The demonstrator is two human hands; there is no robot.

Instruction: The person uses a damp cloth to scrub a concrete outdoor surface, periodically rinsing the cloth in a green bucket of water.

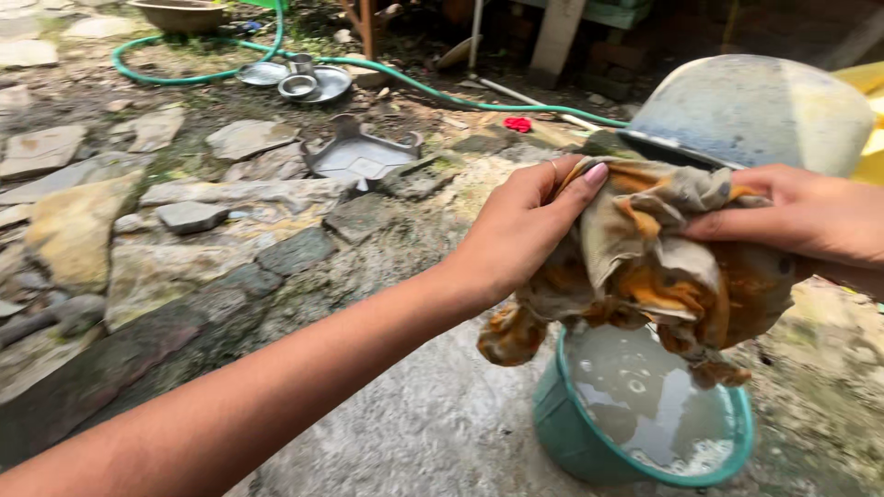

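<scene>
Stone-paved yard (184, 184), outdoors. Left hand (520, 230) and right hand (810, 216) both grip wet cloth (663, 267) over teal basin (571, 442); right wrist cut off.

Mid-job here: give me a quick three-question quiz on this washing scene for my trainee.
1. True or false: both hands grip the wet cloth above the green tub.
2. What does the green tub hold? A) dry sand B) cloudy water with bubbles C) metal dishes
3. What long green thing lies across the ground behind the stones?

Key:
1. True. The left hand and the right hand each clutch the bunched orange and beige cloth over the tub.
2. B. The water looks grey and foamy at the edge.
3. A garden hose, curving past the steel dishes.
</scene>
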